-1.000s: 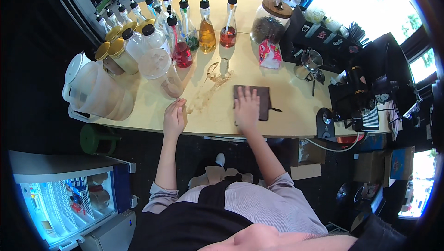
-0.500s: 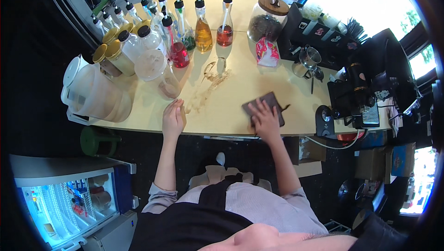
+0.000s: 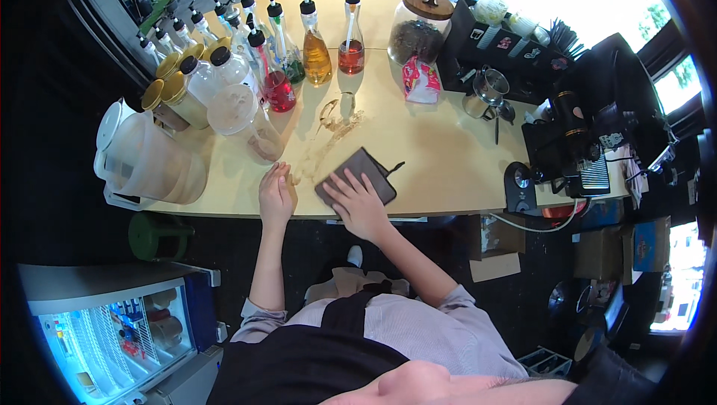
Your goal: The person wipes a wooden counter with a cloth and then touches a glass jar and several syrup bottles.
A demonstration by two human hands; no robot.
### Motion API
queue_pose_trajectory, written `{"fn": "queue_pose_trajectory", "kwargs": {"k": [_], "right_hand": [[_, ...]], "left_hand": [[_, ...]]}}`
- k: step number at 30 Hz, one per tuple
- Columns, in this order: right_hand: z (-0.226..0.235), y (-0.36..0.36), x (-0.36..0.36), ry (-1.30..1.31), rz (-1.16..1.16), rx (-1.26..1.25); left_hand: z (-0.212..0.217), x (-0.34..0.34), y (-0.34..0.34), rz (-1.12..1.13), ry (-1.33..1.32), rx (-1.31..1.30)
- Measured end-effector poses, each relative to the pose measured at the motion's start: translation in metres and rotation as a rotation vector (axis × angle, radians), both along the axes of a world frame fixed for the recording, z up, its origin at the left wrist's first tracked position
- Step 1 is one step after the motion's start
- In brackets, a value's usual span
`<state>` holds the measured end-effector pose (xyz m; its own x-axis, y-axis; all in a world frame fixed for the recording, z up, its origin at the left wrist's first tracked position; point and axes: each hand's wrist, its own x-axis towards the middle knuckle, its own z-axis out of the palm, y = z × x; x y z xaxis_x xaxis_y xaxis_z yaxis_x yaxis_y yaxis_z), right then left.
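we see that the right hand (image 3: 361,211) has just carried the folded dark cloth (image 3: 361,162) leftward across the bench (image 3: 448,181), turning it so one corner points away from us. the cloth now lies near the front edge, just beside the lower end of the brown smear (image 3: 340,130); the smear's upper part remains uncovered and looks unchanged, so that sweep seems to have brought the cloth closer without lifting the mark. our right hand lies flat on top, fingers spread, pressing rather than gripping as far as we can tell. our left hand (image 3: 275,194) stays at the front edge, loosely cupped with fingers together, holding nothing that we can see, close to the clear jar (image 3: 265,140). the cloth is matte, grey-brown and nearly square, with a thin dark loop sticking out at one corner. the bench is smooth pale wood-look, and the smear streaks over it in patchy, dry-looking strokes. beyond it stand slender clear pump bottles, among them a red one (image 3: 279,93) and an amber one (image 3: 317,64); a rounded jar with a wooden lid (image 3: 415,38) backs a crinkled pink-and-white packet (image 3: 422,82).
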<state>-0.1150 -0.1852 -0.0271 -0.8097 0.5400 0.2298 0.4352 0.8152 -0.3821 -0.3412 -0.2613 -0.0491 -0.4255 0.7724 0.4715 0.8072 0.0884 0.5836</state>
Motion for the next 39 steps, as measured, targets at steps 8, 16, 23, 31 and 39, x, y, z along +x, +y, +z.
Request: {"fn": "queue_pose_trajectory", "kwargs": {"k": [8,16,23,31,39], "right_hand": [[0.003,0.062,0.101,-0.077,-0.255,-0.037],[-0.013,0.115,0.012,-0.088,-0.498,0.114],[-0.009,-0.016,-0.046,0.040,-0.075,0.014],[0.003,0.036,0.020,0.003,-0.260,0.078],[-0.006,-0.002,-0.055,-0.013,-0.163,0.059]], "left_hand": [[0.001,-0.002,-0.002,0.003,-0.008,-0.014],[0.002,-0.001,0.004,-0.024,-0.019,0.002],[-0.001,-0.004,0.000,-0.004,-0.001,-0.021],[0.006,0.002,0.001,-0.018,0.004,-0.014],[0.005,-0.001,0.001,-0.039,0.019,-0.021]]}}
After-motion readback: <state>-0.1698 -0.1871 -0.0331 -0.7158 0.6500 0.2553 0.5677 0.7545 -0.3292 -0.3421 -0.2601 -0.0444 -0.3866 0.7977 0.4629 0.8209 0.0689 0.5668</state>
